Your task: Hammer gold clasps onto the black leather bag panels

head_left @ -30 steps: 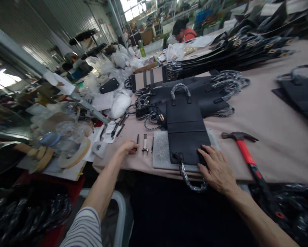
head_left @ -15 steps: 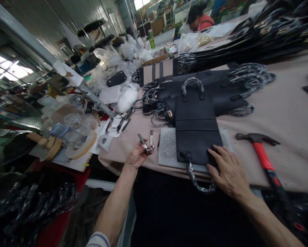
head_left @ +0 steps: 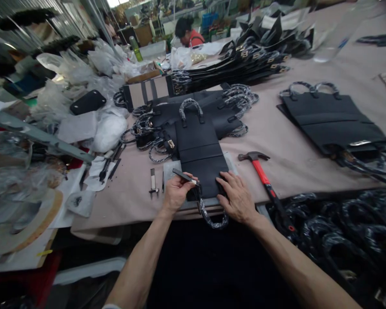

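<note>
A flat black bag panel (head_left: 199, 150) with wrapped handles lies over a grey pad (head_left: 168, 168) at the table's near edge. My left hand (head_left: 175, 194) is closed around a thin dark metal tool (head_left: 183, 176), its tip resting at the panel's near left corner. My right hand (head_left: 237, 198) lies flat with fingers spread on the panel's near edge, beside the plastic-wrapped handle (head_left: 212, 216) that hangs over the table edge.
A red-handled hammer (head_left: 262, 174) lies just right of my right hand. Two small tools (head_left: 153, 182) lie left of the pad. More black panels (head_left: 329, 118) and stacks (head_left: 244, 64) cover the table. Plastic bags (head_left: 92, 124) crowd the left. A person (head_left: 188, 33) sits far off.
My left hand picked up the thin tool from the table and carried it right to the panel's corner. My right hand stayed on the panel. The view swung right.
</note>
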Tool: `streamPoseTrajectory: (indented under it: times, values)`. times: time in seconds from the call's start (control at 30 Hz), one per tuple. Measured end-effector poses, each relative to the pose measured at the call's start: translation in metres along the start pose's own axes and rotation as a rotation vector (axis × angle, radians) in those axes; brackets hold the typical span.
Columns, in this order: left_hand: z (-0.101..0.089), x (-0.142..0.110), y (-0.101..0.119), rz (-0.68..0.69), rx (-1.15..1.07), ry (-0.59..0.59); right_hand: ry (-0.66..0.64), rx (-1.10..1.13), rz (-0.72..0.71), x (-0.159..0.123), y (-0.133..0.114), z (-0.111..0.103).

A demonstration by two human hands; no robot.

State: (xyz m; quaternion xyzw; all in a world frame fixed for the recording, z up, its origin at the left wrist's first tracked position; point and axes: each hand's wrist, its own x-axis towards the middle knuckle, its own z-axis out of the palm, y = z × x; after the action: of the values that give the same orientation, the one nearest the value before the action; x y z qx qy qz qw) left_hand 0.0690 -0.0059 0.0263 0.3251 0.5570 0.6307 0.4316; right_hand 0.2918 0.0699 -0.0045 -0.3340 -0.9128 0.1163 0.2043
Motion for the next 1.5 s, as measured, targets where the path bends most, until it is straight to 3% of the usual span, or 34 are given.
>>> streamPoseTrajectory:
  times: [0.2,0.43,0.73,1.17,1.5]
  values:
    - [0.011,-0.001,-0.018,0.028,0.175,0.004,-0.010,-0.002,0.011,0.000,0.000,-0.001]
    - [0.011,-0.010,-0.029,0.076,0.309,0.026,-0.007,0.027,0.017,0.000,0.002,0.000]
    - [0.019,-0.010,-0.024,0.183,0.494,0.015,-0.009,0.051,0.036,0.000,0.003,0.001]
    - [0.021,-0.011,-0.025,0.229,0.582,0.044,-0.019,0.062,0.044,0.000,0.004,0.000]
    - [0.025,-0.006,-0.025,0.305,0.667,-0.008,-0.026,0.061,0.046,0.001,0.004,-0.001]
